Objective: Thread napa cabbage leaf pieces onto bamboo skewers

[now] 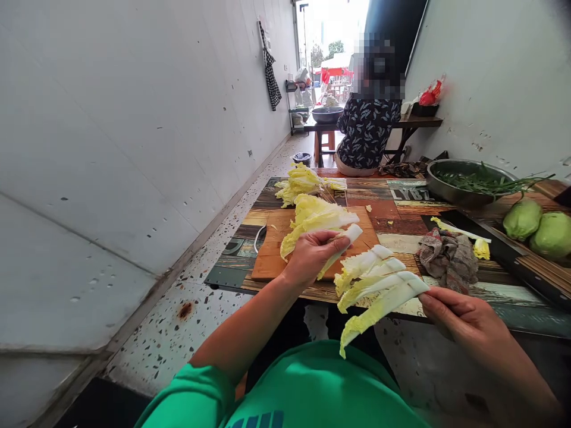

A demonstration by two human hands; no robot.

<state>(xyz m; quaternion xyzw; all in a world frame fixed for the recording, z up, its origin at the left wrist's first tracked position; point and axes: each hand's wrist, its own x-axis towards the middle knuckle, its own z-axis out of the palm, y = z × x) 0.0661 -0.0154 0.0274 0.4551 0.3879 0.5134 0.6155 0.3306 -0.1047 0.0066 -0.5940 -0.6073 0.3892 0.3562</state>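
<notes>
My left hand [312, 255] is closed around a strip of napa cabbage leaf [353, 233], its white stem end sticking out past the thumb. Lower right, my right hand [459, 312] pinches the near end of a skewer of napa cabbage leaves [388, 291]. Several strips hang side by side on it, yellow frilly ends to the left; the stick itself is mostly hidden. Beyond my left hand, more loose cabbage leaves [319, 214] lie on a wooden cutting board [267, 264]. Farther back rests a pile of cabbage [301, 180] with thin sticks showing beside it.
A crumpled cloth [448, 258] lies right of the board, near a cabbage strip [459, 229]. Bamboo skewers [544, 270], pale green vegetables [551, 232] and a metal bowl of greens [473, 181] occupy the right side. A person [370, 131] sits beyond the table.
</notes>
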